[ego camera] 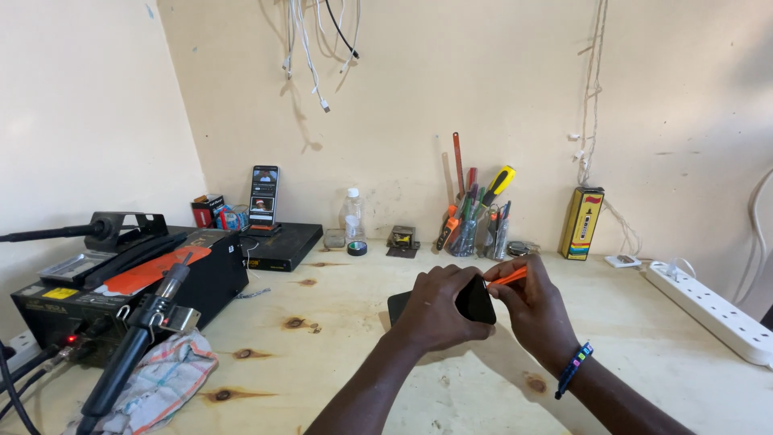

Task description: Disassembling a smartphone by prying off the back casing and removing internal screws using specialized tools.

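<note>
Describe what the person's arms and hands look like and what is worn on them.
Both forearms are bare, with no sleeves or gloves in view. The right wrist carries a dark beaded bracelet with blue, pink and white beads. The left hand and right hand show no rings.

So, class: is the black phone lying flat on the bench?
No, the left hand holds the phone up off the bench, while the right hand puts an orange tool to its edge.

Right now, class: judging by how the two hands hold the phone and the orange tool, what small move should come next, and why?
Probably slide the orange pry tool along the black phone's edge: the right hand pinches the tool at the phone's upper corner, while the left hand grips the phone steady above the table.
</note>
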